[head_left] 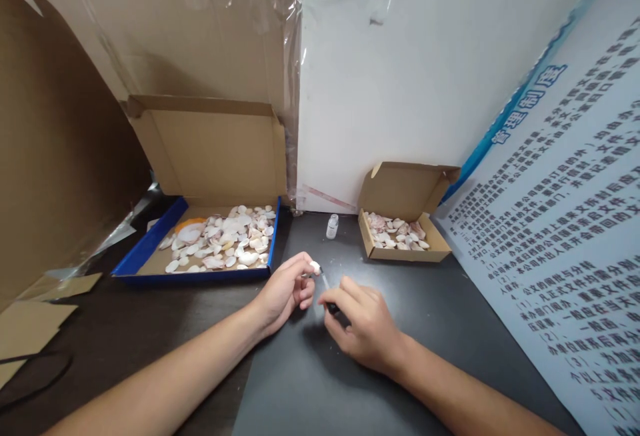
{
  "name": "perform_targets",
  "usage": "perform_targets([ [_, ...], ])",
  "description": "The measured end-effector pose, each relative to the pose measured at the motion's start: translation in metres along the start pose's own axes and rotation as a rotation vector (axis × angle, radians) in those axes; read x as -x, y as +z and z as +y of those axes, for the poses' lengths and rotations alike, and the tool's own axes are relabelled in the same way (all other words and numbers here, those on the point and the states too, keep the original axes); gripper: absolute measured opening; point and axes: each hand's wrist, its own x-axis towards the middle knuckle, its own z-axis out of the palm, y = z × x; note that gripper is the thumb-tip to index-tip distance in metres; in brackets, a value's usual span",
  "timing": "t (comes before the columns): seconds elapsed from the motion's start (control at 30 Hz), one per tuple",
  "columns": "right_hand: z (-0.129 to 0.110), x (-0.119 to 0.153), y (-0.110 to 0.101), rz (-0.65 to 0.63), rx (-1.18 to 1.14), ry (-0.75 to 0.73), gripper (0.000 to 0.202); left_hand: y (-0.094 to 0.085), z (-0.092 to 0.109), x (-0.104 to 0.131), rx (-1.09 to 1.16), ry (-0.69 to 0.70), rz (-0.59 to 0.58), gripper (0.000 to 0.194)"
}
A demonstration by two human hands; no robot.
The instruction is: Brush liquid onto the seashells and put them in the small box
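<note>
white shell [315,266] pinched in left hand [285,293] – right hand [363,326] clamped on brush [327,289]; steady wrists on desk [300,383], bottle [332,226] at 12 o'clock.

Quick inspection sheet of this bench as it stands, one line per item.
Surface: dark table, a few pale specks.
Job's things: small shell pinched in left hand; thin brush in right hand, tip near the shell; small bottle upright behind.
Clutter: blue-edged box of loose shells; small carton of shells; cardboard scraps.
Hands: both closed on their items.
Cables: dark cord, far left.
Surroundings: cardboard wall, white board, printed poster.
</note>
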Motion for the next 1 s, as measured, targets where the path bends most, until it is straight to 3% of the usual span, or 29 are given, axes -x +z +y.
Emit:
perform_targets([
  [0.2, 0.0004, 0.0007, -0.0004, 0.006, 0.008, 0.032, 0.017, -0.0002, -0.0007, -0.0007, 0.008, 0.026, -0.017, 0.013],
  [0.33, 0.0006, 0.0009, -0.0012, -0.012, -0.052, -0.038, 0.024, 0.0006, 0.0001, 0.0, 0.021, 0.027, -0.02, 0.014],
  [0.43, 0.0007, 0.0006, -0.0009, -0.004, -0.022, 0.015, 0.022, 0.0008, 0.0009, 0.0008, 0.022, 0.024, -0.018, 0.014],
  [0.57, 0.0003, 0.0009, -0.0014, -0.029, -0.088, -0.05, 0.025, 0.0008, 0.0017, 0.0018, 0.027, 0.007, -0.03, 0.014],
  [0.7, -0.0003, 0.0014, -0.0032, -0.011, -0.041, 0.002, 0.024, 0.0012, 0.0018, 0.0027, 0.042, 0.006, -0.057, 0.015],
  [0.87, -0.0005, 0.002, -0.0044, 0.0, -0.037, -0.094, 0.026, 0.0013, 0.0019, 0.0031, 0.039, 0.015, -0.049, 0.013],
  [1.0, -0.0008, 0.0012, -0.005, 0.009, 0.021, -0.028, 0.024, 0.0009, 0.0023, 0.003, 0.05, -0.018, -0.066, 0.014],
])
